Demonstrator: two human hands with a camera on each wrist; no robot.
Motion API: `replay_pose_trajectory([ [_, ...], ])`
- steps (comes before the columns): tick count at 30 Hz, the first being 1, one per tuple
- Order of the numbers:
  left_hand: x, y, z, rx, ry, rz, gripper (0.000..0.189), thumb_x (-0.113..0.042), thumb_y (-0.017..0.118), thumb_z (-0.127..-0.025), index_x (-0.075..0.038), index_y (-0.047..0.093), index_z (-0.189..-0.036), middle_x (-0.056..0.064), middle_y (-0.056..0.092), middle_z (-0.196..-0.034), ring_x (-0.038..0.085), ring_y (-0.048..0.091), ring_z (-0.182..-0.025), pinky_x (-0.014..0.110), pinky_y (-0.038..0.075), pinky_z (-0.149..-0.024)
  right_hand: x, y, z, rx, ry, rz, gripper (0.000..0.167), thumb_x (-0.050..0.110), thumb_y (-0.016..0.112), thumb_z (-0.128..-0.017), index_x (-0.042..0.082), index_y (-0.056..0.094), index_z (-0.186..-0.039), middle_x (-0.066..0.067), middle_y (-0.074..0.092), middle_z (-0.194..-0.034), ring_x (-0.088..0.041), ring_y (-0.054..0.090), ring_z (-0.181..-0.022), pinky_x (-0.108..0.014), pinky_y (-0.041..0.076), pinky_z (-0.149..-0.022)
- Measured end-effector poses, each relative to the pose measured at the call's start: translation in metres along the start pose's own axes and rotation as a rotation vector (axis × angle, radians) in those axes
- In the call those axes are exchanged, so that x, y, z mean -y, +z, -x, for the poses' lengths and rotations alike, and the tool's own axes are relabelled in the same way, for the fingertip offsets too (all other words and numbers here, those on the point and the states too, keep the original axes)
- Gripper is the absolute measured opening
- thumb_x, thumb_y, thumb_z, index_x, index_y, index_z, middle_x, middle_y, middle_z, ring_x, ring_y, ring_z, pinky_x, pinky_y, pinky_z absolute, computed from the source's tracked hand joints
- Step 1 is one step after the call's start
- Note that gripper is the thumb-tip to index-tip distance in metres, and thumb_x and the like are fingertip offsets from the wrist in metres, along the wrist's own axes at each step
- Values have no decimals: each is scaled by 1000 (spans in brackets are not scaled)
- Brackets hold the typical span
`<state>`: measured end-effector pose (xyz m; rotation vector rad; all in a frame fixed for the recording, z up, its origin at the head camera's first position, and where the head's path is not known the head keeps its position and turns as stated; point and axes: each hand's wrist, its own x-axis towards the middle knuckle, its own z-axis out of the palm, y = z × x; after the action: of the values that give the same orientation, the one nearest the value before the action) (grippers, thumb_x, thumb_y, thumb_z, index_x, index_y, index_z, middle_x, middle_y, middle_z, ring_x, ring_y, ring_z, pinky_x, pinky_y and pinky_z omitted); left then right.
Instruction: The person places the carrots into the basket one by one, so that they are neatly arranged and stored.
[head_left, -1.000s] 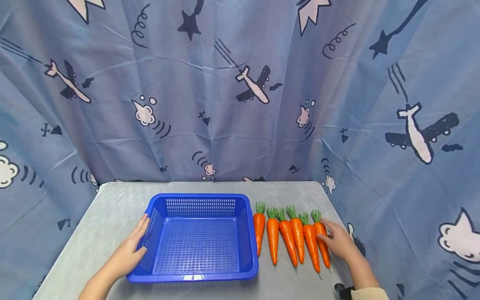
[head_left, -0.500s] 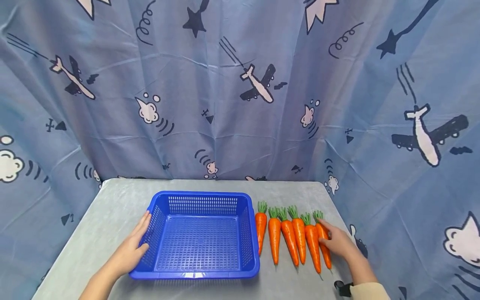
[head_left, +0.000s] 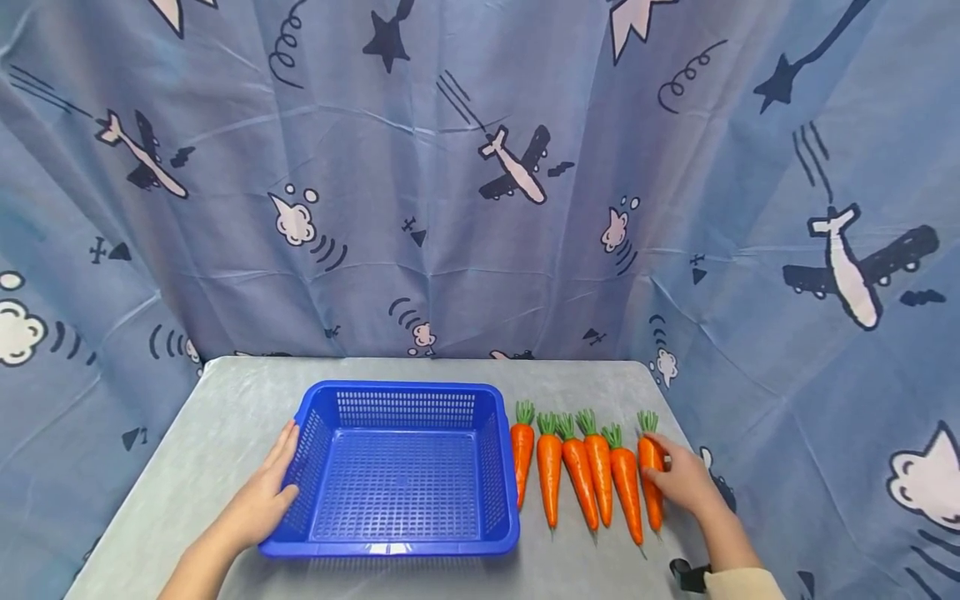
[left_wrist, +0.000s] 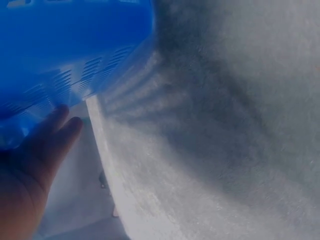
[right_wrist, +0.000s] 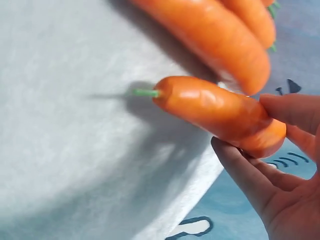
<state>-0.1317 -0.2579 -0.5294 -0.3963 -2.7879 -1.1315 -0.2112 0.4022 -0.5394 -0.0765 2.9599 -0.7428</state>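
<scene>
My right hand (head_left: pixel 684 477) pinches the rightmost carrot (head_left: pixel 650 482) between thumb and fingers near its green top. In the right wrist view that carrot (right_wrist: pixel 210 107) lies across the fingers, its thin tip toward the left. My left hand (head_left: pixel 258 500) rests with extended fingers against the left wall of a blue plastic basket (head_left: pixel 390 550). The left wrist view shows the basket's slotted side (left_wrist: pixel 75 30) above the thumb and a finger. Nothing lies in the basket. Between it and the right hand, several other carrots (head_left: pixel 576 479) lie in a row with green tops at the back.
A pale grey table (head_left: pixel 217 417) carries everything. A blue curtain (head_left: pixel 360 208) printed with airplanes and stars hangs behind the table and at both sides. Below the right forearm a small black object (head_left: pixel 686 575) shows near the sleeve.
My right hand has taken the rightmost carrot and shifted it a little right, apart from its neighbour, turning it more upright in the head view. The left hand stays at the basket.
</scene>
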Motion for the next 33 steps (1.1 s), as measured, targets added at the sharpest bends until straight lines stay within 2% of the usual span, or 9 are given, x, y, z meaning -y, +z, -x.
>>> replay_pose_trajectory([
  [8,-1,-4,0,31,-44,-11,83,3,53,-88,0,13,-161,18,4,-170,56,18,-147,2,-1,-105,26,-10,7,-40,31,-108,66,23,71,-92,3,44,-149,-33,58,-130,-45,66,-106,-47,60,-76],
  [12,-1,-3,-2,42,-53,-40,83,2,54,-88,0,13,-161,18,5,-170,54,19,-148,39,15,-125,40,-14,13,-31,61,-304,69,27,69,-94,6,40,-153,-35,51,-139,-47,61,-117,-43,62,-81],
  [15,-1,-1,-3,51,-61,-59,84,2,55,-88,0,13,-161,18,5,-170,53,20,-148,66,23,-115,48,-17,17,-7,94,-453,71,30,68,-96,11,37,-156,-34,46,-145,-46,58,-124,-38,62,-84],
  [18,0,-2,-1,42,-58,-25,84,3,53,-88,0,12,-161,17,3,-170,54,18,-148,39,15,-125,58,-18,17,10,109,-525,72,32,67,-96,14,34,-157,-32,43,-148,-45,56,-127,-37,62,-86],
  [20,0,-2,-1,35,-53,-6,83,3,52,-89,0,11,-161,17,2,-170,55,16,-149,18,5,-120,64,-20,17,9,105,-547,72,32,68,-96,15,34,-158,-31,42,-149,-44,56,-127,-38,61,-87],
  [22,0,-2,0,33,-53,-10,83,4,52,-89,0,11,-161,17,2,-170,55,17,-148,11,2,-114,70,-22,17,7,96,-560,72,32,68,-96,15,34,-158,-30,42,-149,-43,57,-127,-39,61,-87],
  [25,-1,-2,-1,38,-65,-48,83,2,53,-89,0,12,-161,17,4,-170,55,20,-147,41,16,-125,78,-26,19,5,74,-581,72,32,68,-96,15,34,-157,-30,43,-148,-40,60,-124,-41,61,-87],
  [28,-4,-3,-1,41,-71,-73,84,2,54,-88,1,14,-161,18,6,-170,55,22,-147,68,26,-113,87,-29,21,12,39,-609,72,31,68,-96,14,34,-157,-31,45,-147,-32,65,-119,-42,61,-88],
  [33,-7,-4,-2,47,-79,-63,83,3,55,-87,2,15,-160,20,7,-169,55,22,-147,69,26,-113,103,-35,23,24,0,-651,69,30,68,-96,16,36,-156,-29,45,-147,-16,67,-112,-41,61,-88],
])
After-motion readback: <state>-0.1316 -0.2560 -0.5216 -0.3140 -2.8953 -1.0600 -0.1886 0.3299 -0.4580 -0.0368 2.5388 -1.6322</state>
